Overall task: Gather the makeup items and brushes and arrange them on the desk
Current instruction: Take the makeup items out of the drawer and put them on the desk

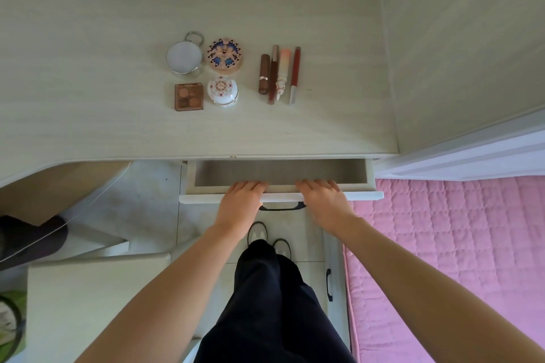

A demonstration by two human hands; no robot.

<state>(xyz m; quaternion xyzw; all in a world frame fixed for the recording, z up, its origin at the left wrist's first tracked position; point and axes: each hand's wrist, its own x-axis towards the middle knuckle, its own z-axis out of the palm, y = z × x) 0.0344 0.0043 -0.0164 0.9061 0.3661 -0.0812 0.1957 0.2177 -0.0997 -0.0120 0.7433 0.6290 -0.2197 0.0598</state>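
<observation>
Desk (88, 82) fills the top of view, pale wood grain, w/ a wall panel on its right side. Pink quilted bed cover (442, 259) sits below the desk's right end. Drawer (280, 175) is pulled partway out from under the desk's front edge, inside looks bare; black handle (280, 208) on its front face.

Both hands on the drawer's front panel. Left hand (240, 203) lies over the top edge left of the handle, fingers curled over the rim into the drawer, thumb below at the front face, so it grips the panel. Right hand (324, 200) does the same right of the handle, fingers hooked over the rim; thumb not clearly seen.

Person's dark trousers (265, 303) and two shoes (256, 233) show below the drawer, on tiled floor.

Makeup on the desk, above the drawer, in two groups. Left group, 2x2: round white-lidded jar (184, 57) w/ a metal ring behind it, patterned round compact (224, 54) just beside it to the right; nearer the desk's front edge, brown eyeshadow palette (188, 96) and a small white ornate pot (222, 91) beside it.

Right group, four slim items laid parallel, close together: brown lipstick tube (264, 74), dark red pencil-like stick (273, 74), peach tube w/ ornate cap (283, 72), red slim tube w/ silver end (295, 75).
</observation>
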